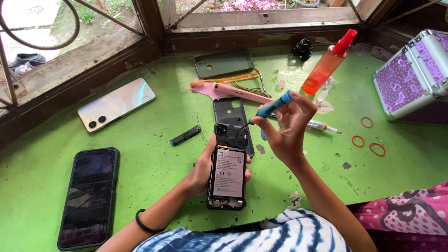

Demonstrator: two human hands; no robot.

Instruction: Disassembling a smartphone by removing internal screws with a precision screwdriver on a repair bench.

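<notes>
1. your right hand [290,125] is pinched around a blue screwdriver [274,107], its tip angled down at the camera end of the opened phone [227,170].
2. your left hand [205,169] is wrapped around that opened phone from the side, holding it upright off the green tabletop [154,163], back cover gone.
3. expect the phone to be light, stiff and fragile: bare board up top, battery in the middle. grip the side edges, as you do, not the exposed parts.
4. the battery's label is a pale rectangle with small dark marks, filling the phone's centre.
5. just behind it lies the black back cover [228,112], flat on the tabletop.
6. farther out: a pink tool [240,92], an orange ruler [228,79], a grey phone case [223,63], and an orange bottle with a red cap [326,65].
7. to your left, a silver phone [116,103] lies face down and a dark phone [89,196] face up.
8. far right, a purple patterned case [410,74] and red rubber bands [368,137].
</notes>
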